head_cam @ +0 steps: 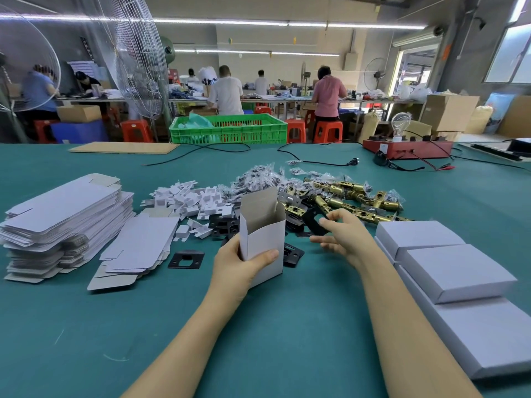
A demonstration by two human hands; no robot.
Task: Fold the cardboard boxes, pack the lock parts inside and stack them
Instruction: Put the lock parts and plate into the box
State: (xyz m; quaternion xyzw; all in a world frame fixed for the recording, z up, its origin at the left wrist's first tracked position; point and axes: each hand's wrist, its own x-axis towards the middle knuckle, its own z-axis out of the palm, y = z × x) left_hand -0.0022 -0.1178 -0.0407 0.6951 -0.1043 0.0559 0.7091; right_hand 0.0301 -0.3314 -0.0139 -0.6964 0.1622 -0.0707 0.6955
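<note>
The left hand (240,268) grips a white folded cardboard box (263,237) near the middle of the teal cloth-covered surface (86,326), thumb across its near face; the box stands upright with its top flap raised and its grey inside showing. Just to its right, the right hand (343,235) pinches a flat black metal plate (314,224) between thumb and fingertips, held above the surface beside the box's open mouth.

On the left lie a tall stack of flat white unfolded box blanks (63,222) and a smaller spread of the same blanks (140,245) nearer the centre. A single black strike plate (186,259) lies flat between that spread and the held box. Beyond the box, a heap of small white cardboard inserts (189,201) sits next to a pile of small clear bags of screws (258,179), and to the right of those a cluster of brass-coloured latch bolts (359,199). At the right edge, closed white boxes (454,271) are stacked in layers.

At the far edge stand a green plastic crate (228,129) and a red box with a light bulb (406,146).
</note>
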